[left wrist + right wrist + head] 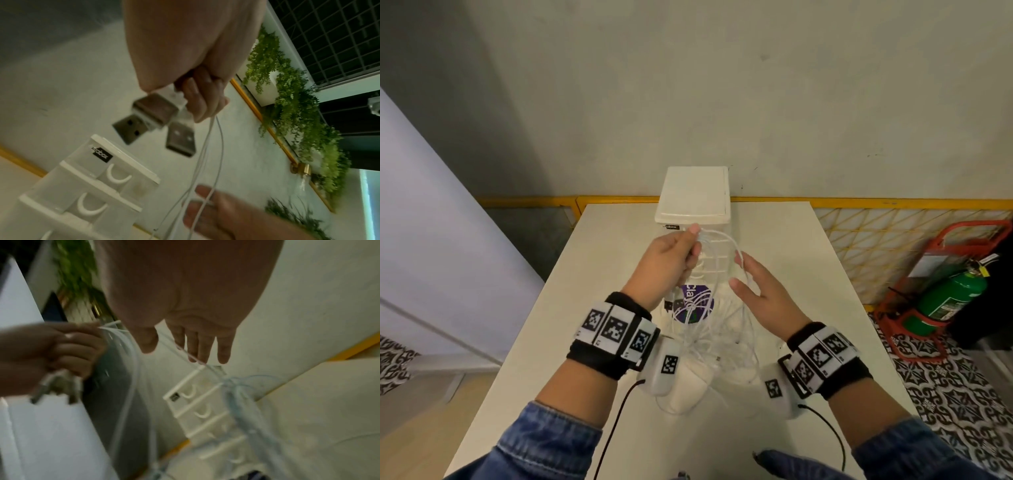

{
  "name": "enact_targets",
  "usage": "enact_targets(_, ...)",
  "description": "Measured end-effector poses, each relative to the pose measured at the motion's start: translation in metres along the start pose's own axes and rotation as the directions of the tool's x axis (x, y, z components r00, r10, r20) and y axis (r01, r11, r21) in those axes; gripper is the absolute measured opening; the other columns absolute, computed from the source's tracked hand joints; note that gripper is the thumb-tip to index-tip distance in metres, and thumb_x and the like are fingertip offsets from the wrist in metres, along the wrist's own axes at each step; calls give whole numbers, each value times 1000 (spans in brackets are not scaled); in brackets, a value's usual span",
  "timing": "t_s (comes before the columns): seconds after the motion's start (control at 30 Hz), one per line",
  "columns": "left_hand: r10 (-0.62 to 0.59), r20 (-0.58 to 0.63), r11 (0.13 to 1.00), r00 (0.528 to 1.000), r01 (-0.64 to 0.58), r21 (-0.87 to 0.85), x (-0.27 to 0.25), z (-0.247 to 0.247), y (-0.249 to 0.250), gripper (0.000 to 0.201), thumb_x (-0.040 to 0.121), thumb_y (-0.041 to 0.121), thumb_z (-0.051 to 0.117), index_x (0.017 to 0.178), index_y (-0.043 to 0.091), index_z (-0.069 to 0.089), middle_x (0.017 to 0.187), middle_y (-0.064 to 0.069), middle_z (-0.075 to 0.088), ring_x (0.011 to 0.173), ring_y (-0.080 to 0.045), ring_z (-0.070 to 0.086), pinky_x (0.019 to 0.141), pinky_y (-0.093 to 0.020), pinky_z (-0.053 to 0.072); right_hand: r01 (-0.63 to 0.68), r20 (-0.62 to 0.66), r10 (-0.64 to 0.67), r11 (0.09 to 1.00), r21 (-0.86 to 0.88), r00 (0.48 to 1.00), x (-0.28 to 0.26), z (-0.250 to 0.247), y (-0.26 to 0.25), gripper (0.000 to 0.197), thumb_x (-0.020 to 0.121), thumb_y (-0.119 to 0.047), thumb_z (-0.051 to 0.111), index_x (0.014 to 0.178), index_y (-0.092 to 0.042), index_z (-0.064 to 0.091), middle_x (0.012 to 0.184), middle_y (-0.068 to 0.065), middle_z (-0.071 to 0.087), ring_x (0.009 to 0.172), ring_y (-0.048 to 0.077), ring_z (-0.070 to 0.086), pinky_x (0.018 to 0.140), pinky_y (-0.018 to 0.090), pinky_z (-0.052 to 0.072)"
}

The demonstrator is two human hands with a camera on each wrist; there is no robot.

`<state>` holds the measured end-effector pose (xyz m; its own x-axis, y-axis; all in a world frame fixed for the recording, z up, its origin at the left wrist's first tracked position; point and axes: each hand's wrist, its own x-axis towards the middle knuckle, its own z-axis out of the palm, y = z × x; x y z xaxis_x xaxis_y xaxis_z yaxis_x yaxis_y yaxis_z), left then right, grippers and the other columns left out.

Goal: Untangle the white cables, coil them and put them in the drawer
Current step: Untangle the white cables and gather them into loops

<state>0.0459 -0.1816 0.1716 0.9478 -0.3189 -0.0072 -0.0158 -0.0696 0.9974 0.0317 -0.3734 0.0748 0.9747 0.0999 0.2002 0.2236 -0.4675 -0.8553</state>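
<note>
Tabletop-wise, only left-wrist view shows USB plugs (156,116) gripped by left hand (671,263); right hand (760,291) flat-fingered under cables (722,240).

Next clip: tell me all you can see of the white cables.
The white cables are thin, round and glossy, like plastic-sheathed USB leads. The left hand grips them near three metal USB plugs, which stick out below its fingers. From there the strands arc over the open right hand, lying across its fingers, then hang to a loose tangle on the table in front of the drawer unit. Not yet coiled.
</note>
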Motion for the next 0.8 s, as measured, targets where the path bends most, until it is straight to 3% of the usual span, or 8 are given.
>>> enact_targets(0.1, -6, 122, 1000, 993, 3, 20, -3, 13, 7, 41, 101, 35, 39, 67, 14, 50, 50, 4, 32, 41, -10, 23, 39, -19, 22, 26, -54, -18, 989, 148, 998, 9, 11, -28, 63, 85, -51, 56, 138, -23, 36, 128, -7, 54, 122, 3, 48, 100, 23, 38)
enact_targets(0.2, -17, 187, 999, 982, 12, 29, -6, 14, 12, 43, 102, 35, 35, 68, 12, 50, 50, 4, 32, 41, -10, 22, 39, -18, 23, 27, -146, -16, 997, 72, 989, 16, 8, -49, 7, 94, -24, 52, 91, -30, 53, 85, -10, 60, 80, 5, 57, 73, 25, 40)
enact_targets(0.27, -34, 200, 998, 979, 24, 54, -7, 9, 11, 44, 102, 38, 33, 70, 13, 50, 51, 6, 31, 44, -10, 21, 40, -18, 21, 41, -165, -41, 999, -4, 986, 24, -5, -61, 26, 95, -13, 46, 75, -31, 48, 73, -12, 53, 66, 2, 49, 63, 18, 37)
enact_targets(0.33, -46, 194, 997, 980, 32, 75, -7, 4, 9, 44, 101, 40, 33, 72, 13, 51, 52, 7, 31, 47, -11, 20, 42, -19, 20, 107, -193, -119, 992, -71, 974, 38, -21, -74, 19, 94, -8, 46, 81, -21, 54, 75, -10, 52, 67, 1, 48, 61, 8, 36)
enact_targets(0.47, -24, 214, 1000, 977, 21, 14, -9, -2, 12, 43, 99, 41, 33, 73, 12, 51, 51, 8, 29, 43, -9, 20, 40, -19, 21, 301, -211, -346, 929, -215, 914, 59, -35, -82, 13, 86, -7, 51, 92, -8, 63, 93, 1, 50, 83, 11, 50, 75, 5, 35)
enact_targets(0.6, 58, 243, 975, 968, -3, -220, -13, -4, 17, 39, 92, 44, 36, 65, 17, 45, 53, 6, 23, 44, -9, 15, 43, -23, 13, 152, 31, -149, 957, -248, 988, 40, 1, -42, 35, 89, -44, 41, 90, -13, 58, 92, 4, 53, 83, 16, 51, 71, 17, 37)
enact_targets(0.7, 61, 199, 935, 978, 14, -354, -12, -1, 14, 39, 90, 46, 35, 66, 17, 46, 55, 5, 17, 44, -8, 12, 44, -24, 11, 17, 109, 6, 978, -208, 994, 16, 32, -14, 26, 95, -32, 47, 90, -9, 56, 87, 12, 61, 79, 25, 56, 68, 29, 39)
enact_targets(0.8, 46, 150, 898, 988, 25, -439, -11, -2, 8, 39, 91, 47, 32, 72, 15, 46, 52, 7, 22, 45, -10, 9, 44, -24, 10, 2, 110, 21, 979, -203, 994, 3, 40, 2, 31, 89, -48, 44, 90, -18, 52, 85, 1, 60, 76, 15, 55, 68, 23, 36)
